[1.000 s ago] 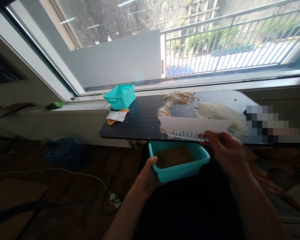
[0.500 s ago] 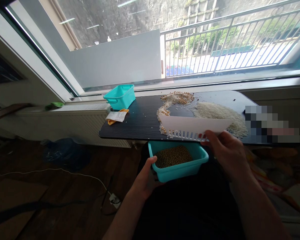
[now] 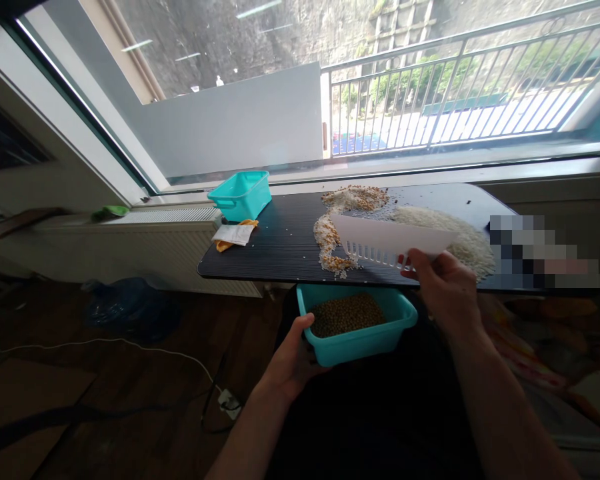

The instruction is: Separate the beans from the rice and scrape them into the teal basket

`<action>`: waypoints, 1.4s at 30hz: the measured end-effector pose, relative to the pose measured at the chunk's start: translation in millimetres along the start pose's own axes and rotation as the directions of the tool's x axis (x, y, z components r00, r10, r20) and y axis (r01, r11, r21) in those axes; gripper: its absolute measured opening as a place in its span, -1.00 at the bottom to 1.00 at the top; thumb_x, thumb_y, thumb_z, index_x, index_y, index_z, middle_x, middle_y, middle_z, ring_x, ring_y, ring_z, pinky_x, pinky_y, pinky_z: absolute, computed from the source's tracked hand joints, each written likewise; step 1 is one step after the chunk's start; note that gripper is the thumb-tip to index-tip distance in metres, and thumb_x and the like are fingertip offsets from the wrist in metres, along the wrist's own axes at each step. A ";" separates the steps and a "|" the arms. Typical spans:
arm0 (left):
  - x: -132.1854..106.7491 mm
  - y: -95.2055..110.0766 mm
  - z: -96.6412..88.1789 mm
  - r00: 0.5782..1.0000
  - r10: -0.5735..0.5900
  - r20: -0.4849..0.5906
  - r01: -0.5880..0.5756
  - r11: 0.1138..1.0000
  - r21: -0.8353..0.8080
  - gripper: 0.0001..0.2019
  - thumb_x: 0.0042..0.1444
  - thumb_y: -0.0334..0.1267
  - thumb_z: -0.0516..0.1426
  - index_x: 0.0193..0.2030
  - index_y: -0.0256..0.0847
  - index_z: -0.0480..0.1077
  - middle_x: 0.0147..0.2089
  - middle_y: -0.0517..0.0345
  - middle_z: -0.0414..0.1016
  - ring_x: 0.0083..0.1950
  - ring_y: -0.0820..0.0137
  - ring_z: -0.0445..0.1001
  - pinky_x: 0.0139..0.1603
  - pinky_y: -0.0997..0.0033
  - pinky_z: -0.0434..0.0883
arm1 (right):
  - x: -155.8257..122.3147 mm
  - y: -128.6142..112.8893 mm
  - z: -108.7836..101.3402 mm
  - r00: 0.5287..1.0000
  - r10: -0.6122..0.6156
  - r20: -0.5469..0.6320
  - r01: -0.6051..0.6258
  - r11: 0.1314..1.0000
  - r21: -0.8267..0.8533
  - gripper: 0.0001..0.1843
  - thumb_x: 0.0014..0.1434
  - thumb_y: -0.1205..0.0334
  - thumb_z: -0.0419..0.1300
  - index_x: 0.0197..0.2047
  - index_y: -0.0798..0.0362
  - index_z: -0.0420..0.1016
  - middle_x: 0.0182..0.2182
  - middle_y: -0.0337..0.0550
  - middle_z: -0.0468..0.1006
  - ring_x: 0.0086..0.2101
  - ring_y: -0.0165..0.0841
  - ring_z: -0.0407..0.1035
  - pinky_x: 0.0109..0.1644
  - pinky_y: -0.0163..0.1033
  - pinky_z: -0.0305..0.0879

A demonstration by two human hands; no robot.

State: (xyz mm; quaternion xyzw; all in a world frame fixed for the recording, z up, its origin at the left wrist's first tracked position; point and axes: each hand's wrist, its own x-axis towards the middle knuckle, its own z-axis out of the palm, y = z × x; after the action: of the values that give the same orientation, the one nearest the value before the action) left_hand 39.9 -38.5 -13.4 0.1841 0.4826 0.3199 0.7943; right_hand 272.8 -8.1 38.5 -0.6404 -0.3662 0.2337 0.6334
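My left hand (image 3: 293,360) grips the near left corner of a teal tub (image 3: 365,343) half full of brown beans, held just below the front edge of the black table (image 3: 275,247). My right hand (image 3: 443,287) holds a white slotted tray (image 3: 390,241) by its right end, tilted on edge above the table's front part. To the tray's left lies a curved band of mixed rice and beans (image 3: 330,243). A heap of white rice (image 3: 455,233) lies behind and to the right of the tray.
A second teal tub (image 3: 241,193) stands empty at the table's back left corner, with a white and orange packet (image 3: 234,233) beside it. A radiator top (image 3: 165,215) with a green item runs to the left. Cables (image 3: 130,343) and a blue bag lie on the dark floor.
My right hand has lifted the white tray up and back from the table's front edge, uncovering more of the mixed grains on its left. The teal tub stays in place.
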 end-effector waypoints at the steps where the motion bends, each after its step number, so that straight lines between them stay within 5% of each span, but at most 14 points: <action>1: 0.1 -0.1 -0.1 1.000 0.000 0.000 0.000 1.000 0.002 -0.45 0.02 0.11 0.13 0.10 -0.14 0.33 0.00 -0.01 0.48 -0.11 0.22 0.46 -0.09 0.22 0.38 | -0.2 0.4 0.3 1.000 0.004 0.008 -0.004 1.000 0.004 -0.76 -0.03 0.02 0.32 -0.43 0.01 0.47 -0.51 -0.29 0.58 -0.51 -0.39 0.47 -0.36 -0.25 0.49; 21: -1.7 0.1 1.5 1.000 0.004 0.004 -0.004 1.000 -0.007 -0.44 0.05 0.08 0.12 0.13 -0.16 0.33 -0.06 -0.01 0.50 -0.14 0.23 0.47 -0.07 0.20 0.39 | -13.0 11.8 -17.5 1.000 0.023 0.012 -0.023 1.000 -0.021 -0.67 -0.02 -0.11 0.31 -0.38 -0.01 0.53 -0.48 -0.26 0.62 -0.49 -0.33 0.50 -0.46 -0.26 0.40; 42: -1.1 -1.3 0.7 1.000 0.010 0.025 -0.010 1.000 -0.001 -0.42 0.05 0.08 0.12 0.17 -0.16 0.29 -0.02 -0.05 0.50 -0.11 0.20 0.48 -0.06 0.18 0.39 | -30.2 -13.0 -31.1 1.000 0.023 -0.007 -0.023 0.990 -0.142 -0.72 -0.06 -0.06 0.32 -0.44 -0.02 0.54 -0.52 -0.19 0.63 -0.48 -0.23 0.51 -0.41 -0.17 0.41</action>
State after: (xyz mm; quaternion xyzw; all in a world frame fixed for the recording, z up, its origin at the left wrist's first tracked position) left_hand 40.6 -40.2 -13.2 0.1903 0.4716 0.3217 0.7987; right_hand 275.5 -52.0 49.1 -0.6886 -0.3728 0.2127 0.5844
